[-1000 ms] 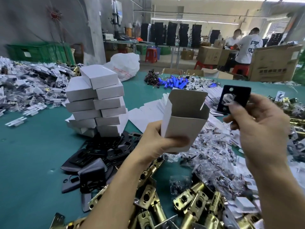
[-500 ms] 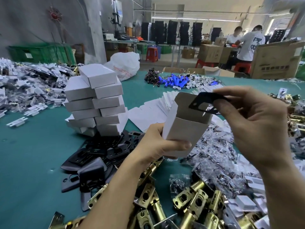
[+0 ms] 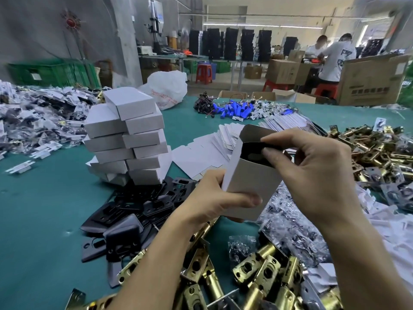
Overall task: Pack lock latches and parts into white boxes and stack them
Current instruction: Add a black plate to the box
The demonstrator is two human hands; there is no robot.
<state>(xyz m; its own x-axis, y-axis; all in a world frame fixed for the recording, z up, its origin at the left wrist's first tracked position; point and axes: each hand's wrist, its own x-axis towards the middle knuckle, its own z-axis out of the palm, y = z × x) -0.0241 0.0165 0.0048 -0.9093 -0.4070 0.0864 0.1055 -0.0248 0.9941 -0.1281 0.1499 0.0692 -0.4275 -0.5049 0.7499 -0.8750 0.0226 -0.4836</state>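
Teal table point(image 3: 44, 209) and brass latches point(image 3: 263, 271) lie below the white box point(image 3: 250, 182), gripped mouth-up by the left hand point(image 3: 214, 198) so the right hand point(image 3: 312, 175), pinching a black plate point(image 3: 252, 153), can push it inside.

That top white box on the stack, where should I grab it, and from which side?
Probably from above, pinching across its short width near the middle. The top box lies skewed on the stack with nothing on it and its near long side showing, so a straight lift should not drag the uneven boxes beneath.
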